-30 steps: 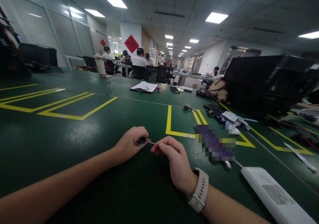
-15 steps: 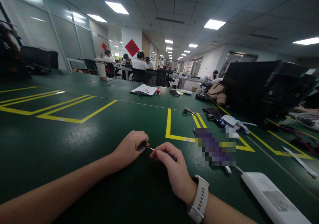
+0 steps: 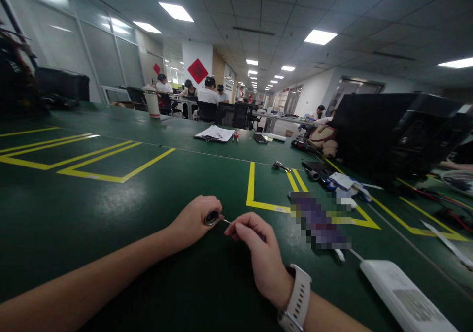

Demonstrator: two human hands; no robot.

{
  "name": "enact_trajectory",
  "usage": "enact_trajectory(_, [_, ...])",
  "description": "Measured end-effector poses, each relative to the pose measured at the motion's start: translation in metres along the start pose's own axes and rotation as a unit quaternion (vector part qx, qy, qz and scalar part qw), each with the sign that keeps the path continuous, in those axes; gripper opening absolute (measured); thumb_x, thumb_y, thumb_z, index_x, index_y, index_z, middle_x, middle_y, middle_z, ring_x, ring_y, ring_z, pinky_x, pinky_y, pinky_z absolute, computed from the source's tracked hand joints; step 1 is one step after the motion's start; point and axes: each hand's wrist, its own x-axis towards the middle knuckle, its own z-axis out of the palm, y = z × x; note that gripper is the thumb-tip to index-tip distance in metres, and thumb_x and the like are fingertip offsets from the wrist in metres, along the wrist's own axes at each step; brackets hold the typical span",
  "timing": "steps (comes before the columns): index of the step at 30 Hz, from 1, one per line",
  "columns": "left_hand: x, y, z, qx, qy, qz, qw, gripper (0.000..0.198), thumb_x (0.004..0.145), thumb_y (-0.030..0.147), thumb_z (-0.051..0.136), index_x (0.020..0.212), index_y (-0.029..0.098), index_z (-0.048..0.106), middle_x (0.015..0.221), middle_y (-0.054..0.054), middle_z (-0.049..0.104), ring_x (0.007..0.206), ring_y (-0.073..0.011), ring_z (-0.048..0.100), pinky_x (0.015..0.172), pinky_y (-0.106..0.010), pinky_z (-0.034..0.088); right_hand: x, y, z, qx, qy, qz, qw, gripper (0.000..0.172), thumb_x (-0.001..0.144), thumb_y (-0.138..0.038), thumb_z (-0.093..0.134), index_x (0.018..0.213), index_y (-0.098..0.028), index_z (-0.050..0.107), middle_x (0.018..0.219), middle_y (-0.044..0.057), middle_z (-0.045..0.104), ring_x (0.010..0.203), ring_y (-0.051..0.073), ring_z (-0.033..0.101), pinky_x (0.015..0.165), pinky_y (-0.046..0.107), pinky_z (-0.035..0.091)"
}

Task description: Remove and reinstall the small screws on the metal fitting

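Observation:
In the middle of the head view, my left hand point(image 3: 201, 216) is closed around a round metal part point(image 3: 212, 217). Its hollow, shiny-rimmed end faces me; the rest is hidden in the fist. My right hand point(image 3: 254, 243), with a pale watch on the wrist, pinches what looks like a thin screwdriver point(image 3: 226, 221). The slim metal shaft points left to the side of the round part. Whether its tip touches the part I cannot tell, and most of the handle is covered by my fingers. Both hands are just above the green table point(image 3: 155, 292).
A small metal part with a shaft point(image 3: 281, 166) lies beyond my hands, near yellow tape point(image 3: 251, 182). To the right are a blurred purple item point(image 3: 318, 221), a white power strip point(image 3: 402, 292), gloves point(image 3: 349, 184) and a large black case point(image 3: 399, 130). A clipboard point(image 3: 214, 134) and a cup point(image 3: 152, 101) stand farther back.
Hardly anything differs. The view has shifted slightly, and a little more of the thin shaft shows between my two hands. Both grips are the same.

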Motion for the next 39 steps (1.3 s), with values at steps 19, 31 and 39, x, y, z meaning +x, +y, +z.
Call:
enact_trajectory(19, [0.0,0.001,0.0,0.0,0.008,-0.028,1.0,0.014,0.077,0.023,0.05,0.064,0.018,0.047,0.063,0.003,0.051,0.062,-0.0139,0.048,0.06,-0.027,0.036,0.0,0.003,-0.001,0.049,-0.009,0.015,0.999,0.014,0.079,-0.022,0.054,0.072,-0.017,0.064,0.074,0.004,0.065,0.072,0.016,0.054,0.069,0.028,0.041])
enact_trajectory(31, [0.0,0.001,-0.002,-0.066,-0.023,-0.058,0.996,0.014,0.076,0.025,0.048,0.064,0.018,0.046,0.064,0.003,0.049,0.061,-0.0132,0.047,0.057,-0.025,0.035,0.012,0.006,-0.005,0.179,-0.015,0.078,0.981,0.012,0.072,-0.017,0.052,0.068,-0.013,0.063,0.068,0.006,0.066,0.064,0.014,0.055,0.063,0.028,0.04])
enact_trajectory(39, [0.002,-0.003,0.001,-0.037,-0.028,-0.065,0.997,0.015,0.076,0.028,0.05,0.065,0.018,0.047,0.066,0.002,0.05,0.063,-0.0147,0.048,0.058,-0.027,0.036,0.011,0.009,-0.007,0.181,0.0,0.071,0.981,0.012,0.071,-0.015,0.05,0.065,-0.014,0.061,0.062,0.004,0.064,0.06,0.013,0.054,0.06,0.027,0.039])
